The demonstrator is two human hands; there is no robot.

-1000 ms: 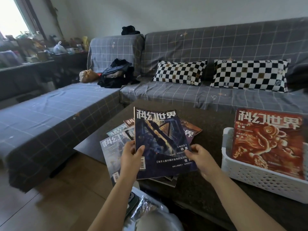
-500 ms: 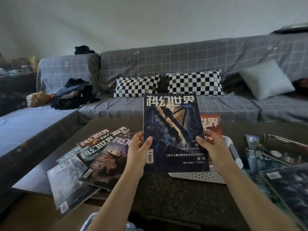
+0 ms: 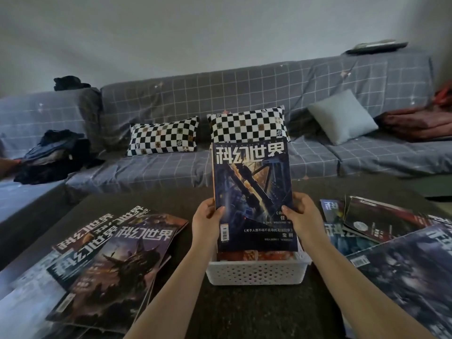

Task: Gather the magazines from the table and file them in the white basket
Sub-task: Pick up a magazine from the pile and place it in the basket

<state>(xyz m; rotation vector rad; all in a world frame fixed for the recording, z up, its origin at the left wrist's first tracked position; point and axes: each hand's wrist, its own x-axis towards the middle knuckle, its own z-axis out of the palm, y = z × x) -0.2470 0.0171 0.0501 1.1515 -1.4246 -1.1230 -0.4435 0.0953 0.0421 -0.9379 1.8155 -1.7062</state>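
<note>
I see the dark blue magazine (image 3: 253,192) held upright, cover toward the camera, title at the top, long axis vertical with a slight lean. Its bottom edge sits at or inside the white basket (image 3: 256,271); I can't tell whether it touches the bottom.

Left hand (image 3: 206,222) grips the left edge low down, thumb on the cover beside the barcode. Right hand (image 3: 304,215) grips the right edge at about the same height, thumb on the cover, fingers behind. Both forearms reach in from the bottom of the frame.

The basket stands on the dark table (image 3: 244,311). It already holds a red-orange magazine (image 3: 256,255), just behind the blue one's lower edge.

Left pile (image 3: 110,260) lies fanned on the table, as does the right pile (image 3: 391,241). Both are beside the basket, not in it.
</note>
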